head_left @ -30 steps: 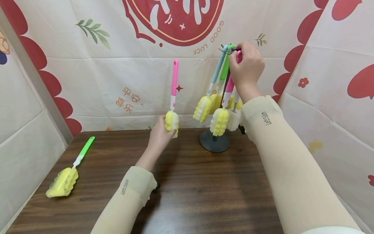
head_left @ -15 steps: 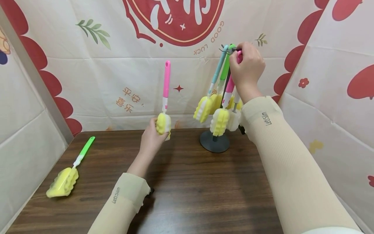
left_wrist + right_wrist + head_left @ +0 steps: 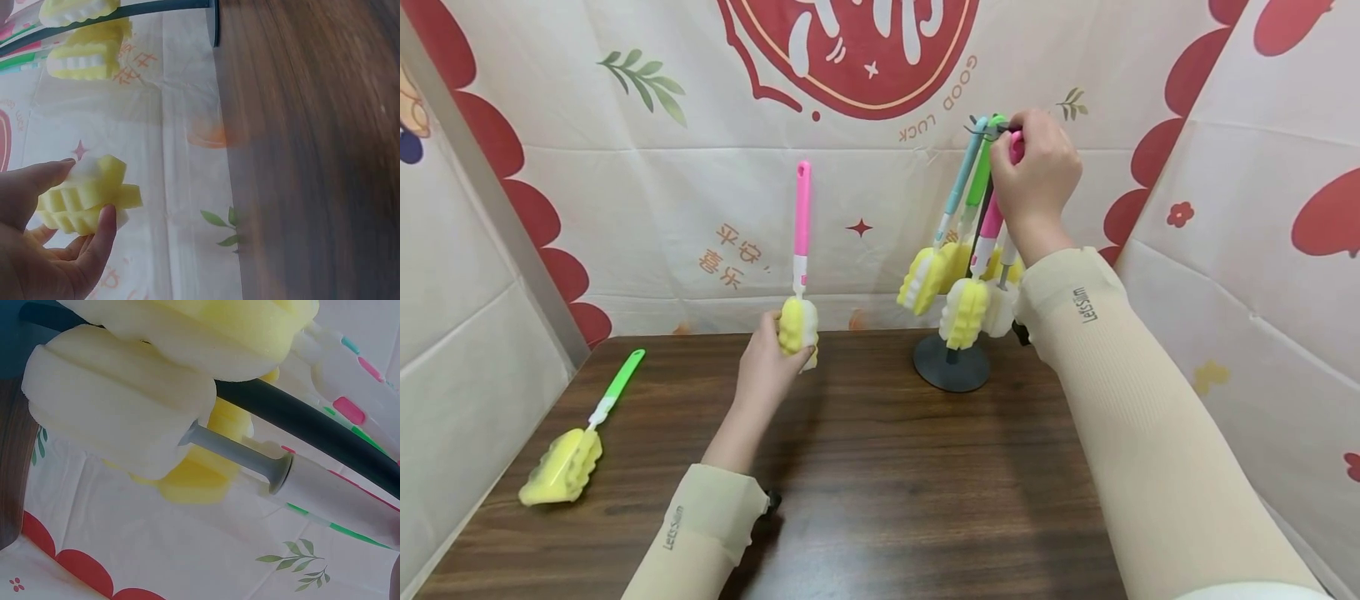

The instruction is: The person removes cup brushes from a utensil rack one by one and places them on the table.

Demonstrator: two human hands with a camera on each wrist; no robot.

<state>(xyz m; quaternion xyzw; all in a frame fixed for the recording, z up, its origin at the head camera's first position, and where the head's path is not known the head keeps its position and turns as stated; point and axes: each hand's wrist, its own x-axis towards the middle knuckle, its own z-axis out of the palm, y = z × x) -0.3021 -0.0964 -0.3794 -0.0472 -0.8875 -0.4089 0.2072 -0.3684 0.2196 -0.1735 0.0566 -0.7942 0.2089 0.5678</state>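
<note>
My left hand [image 3: 767, 358] grips a sponge bottle brush [image 3: 803, 212] by its yellow-and-white sponge head, pink handle pointing up. In the left wrist view, the thumb and fingers wrap the sponge [image 3: 87, 194]. My right hand [image 3: 1041, 162] holds the top of a black brush rack [image 3: 951, 375], fingers curled at its hooks beside a pink handle [image 3: 991, 217]. Several sponge brushes hang there, among them a blue-handled brush [image 3: 958, 179] and a green-handled brush [image 3: 980, 175]. The right wrist view shows a white sponge head [image 3: 119, 400] on a grey stem; the hand's grip is mostly outside it.
A green-handled sponge brush [image 3: 568, 458] lies at the left of the dark wooden table [image 3: 880, 500]. Printed cloth [image 3: 700, 208] hangs behind the table and along both sides. The rack's round base stands near the table's back edge.
My left hand has moved left and slightly toward me, carrying the pink-handled sponge brush away from the rack. My right hand stays at the top of the rack.
</note>
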